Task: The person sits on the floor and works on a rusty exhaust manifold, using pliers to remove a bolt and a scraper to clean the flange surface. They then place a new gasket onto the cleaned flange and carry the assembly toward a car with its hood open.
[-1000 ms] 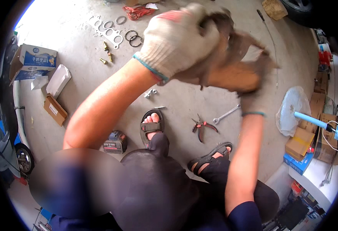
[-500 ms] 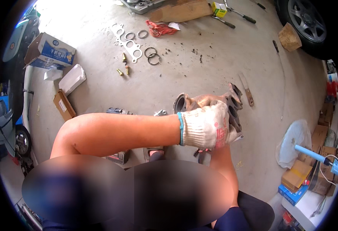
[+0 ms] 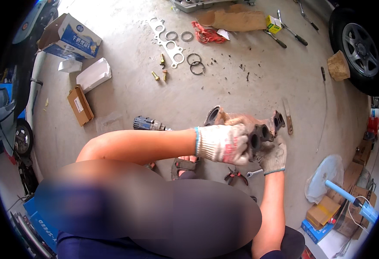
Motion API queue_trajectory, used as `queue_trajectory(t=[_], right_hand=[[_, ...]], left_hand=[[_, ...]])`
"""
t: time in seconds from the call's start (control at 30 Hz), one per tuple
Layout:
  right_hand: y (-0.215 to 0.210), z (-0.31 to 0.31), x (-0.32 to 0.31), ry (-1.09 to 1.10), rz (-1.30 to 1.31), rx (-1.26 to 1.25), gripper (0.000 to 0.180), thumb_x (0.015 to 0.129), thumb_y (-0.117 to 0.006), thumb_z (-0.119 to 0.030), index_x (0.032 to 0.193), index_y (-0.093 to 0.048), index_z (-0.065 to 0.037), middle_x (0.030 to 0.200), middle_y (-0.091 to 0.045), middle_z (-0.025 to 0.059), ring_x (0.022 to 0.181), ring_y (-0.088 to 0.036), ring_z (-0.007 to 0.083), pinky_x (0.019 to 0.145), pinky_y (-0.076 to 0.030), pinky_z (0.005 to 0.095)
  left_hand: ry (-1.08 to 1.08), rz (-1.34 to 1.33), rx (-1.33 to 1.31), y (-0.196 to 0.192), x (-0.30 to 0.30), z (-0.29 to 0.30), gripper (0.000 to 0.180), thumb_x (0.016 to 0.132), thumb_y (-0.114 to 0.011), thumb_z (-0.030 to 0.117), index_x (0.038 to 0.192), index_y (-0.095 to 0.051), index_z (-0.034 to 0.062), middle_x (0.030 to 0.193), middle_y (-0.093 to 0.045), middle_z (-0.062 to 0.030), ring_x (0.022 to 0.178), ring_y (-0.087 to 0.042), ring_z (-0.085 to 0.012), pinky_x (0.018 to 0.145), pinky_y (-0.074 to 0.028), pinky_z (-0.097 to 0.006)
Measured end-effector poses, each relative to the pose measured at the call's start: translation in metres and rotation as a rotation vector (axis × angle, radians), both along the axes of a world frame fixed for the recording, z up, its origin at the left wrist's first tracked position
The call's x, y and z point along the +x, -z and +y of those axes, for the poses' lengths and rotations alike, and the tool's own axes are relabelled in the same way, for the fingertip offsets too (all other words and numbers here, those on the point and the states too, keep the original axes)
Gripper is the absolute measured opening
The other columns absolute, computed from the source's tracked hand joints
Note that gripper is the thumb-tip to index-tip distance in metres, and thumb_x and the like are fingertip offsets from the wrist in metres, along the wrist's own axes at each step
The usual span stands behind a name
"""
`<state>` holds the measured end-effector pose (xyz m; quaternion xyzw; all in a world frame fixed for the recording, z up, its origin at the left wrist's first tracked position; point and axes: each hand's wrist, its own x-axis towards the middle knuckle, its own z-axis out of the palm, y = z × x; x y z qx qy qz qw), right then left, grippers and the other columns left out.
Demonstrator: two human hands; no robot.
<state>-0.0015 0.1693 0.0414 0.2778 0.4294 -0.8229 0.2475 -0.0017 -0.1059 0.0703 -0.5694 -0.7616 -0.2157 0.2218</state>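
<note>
A rusty metal manifold (image 3: 255, 120) sits between a mechanic's two gloved hands on a garage floor, just in front of the sandalled feet, its dark ports turned toward the worker's right and a round outlet at its far left end. The left hand (image 3: 225, 144), in a pale knit glove with blue trim, lies across the near side, its fingers bunched together and curled over the metal. The right hand (image 3: 273, 159) meets the casting beneath the ports (its glove is dark with grime about the fingers), but the flanges partly hide those fingers, and whether they pinch or merely support cannot be told. A wooden-handled scraper (image 3: 288, 117) lies just beyond the right end of the part; red-handled pliers (image 3: 235, 176) and a wrench (image 3: 254, 173) lie nearer the worker, while a power tool (image 3: 148, 124) rests beyond the left forearm. Farther out, a silvery flat gasket (image 3: 167, 43) lies near brass-coloured bolts (image 3: 165, 76) and two overlapping dark rings (image 3: 196, 67), with a crumpled red cloth (image 3: 207, 33) beyond.
</note>
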Motion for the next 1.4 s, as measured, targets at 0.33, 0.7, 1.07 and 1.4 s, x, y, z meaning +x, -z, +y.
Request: queue_trajectory(t=[0.33,0.7,1.07,1.4], right_hand=[[-0.023,-0.095,-0.027,-0.166,-0.263,0.156,0.057,0.100,-0.063,-0.056,0.132,-0.061,-0.009,0.137,-0.063,0.0165,0.124,-0.062,0.0358,0.101,-0.056,0.0580],[-0.026,-0.062,0.010,-0.041,-0.199,0.350,0.043,0.094,-0.057,-0.030,0.131,-0.062,-0.009,0.124,-0.069,0.0120,0.113,-0.067,0.0292,0.097,-0.054,0.0501],[-0.064,-0.070,0.043,-0.349,-0.361,0.777,0.087,0.089,-0.074,-0.059,0.145,-0.054,0.004,0.139,-0.063,0.0150,0.126,-0.059,0.0229,0.105,-0.049,0.0386],[-0.062,-0.019,0.040,-0.806,-0.111,1.557,0.063,0.083,-0.083,-0.046,0.120,-0.068,0.003,0.095,-0.072,0.0108,0.083,-0.070,0.0183,0.077,-0.058,0.0343]], left_hand=[[-0.253,-0.151,-0.023,0.031,0.002,-0.061,0.023,0.070,-0.068,0.022,0.083,-0.051,0.0159,0.075,-0.057,-0.0091,0.070,-0.062,-0.0293,0.057,-0.051,-0.042],[-0.248,-0.272,0.200,0.041,0.055,-0.009,0.034,0.071,-0.066,0.029,0.098,-0.062,0.0069,0.090,-0.066,-0.0186,0.085,-0.063,-0.0381,0.086,-0.053,-0.056],[-0.015,-0.257,0.058,0.018,0.067,0.021,0.035,0.075,-0.066,0.022,0.105,-0.064,0.0049,0.089,-0.068,-0.0165,0.099,-0.067,-0.0429,0.098,-0.053,-0.057],[-0.021,-1.029,-0.068,0.038,0.121,0.124,0.030,0.102,-0.052,0.029,0.102,-0.073,0.0089,0.101,-0.066,-0.0110,0.095,-0.062,-0.0277,0.093,-0.050,-0.040]])
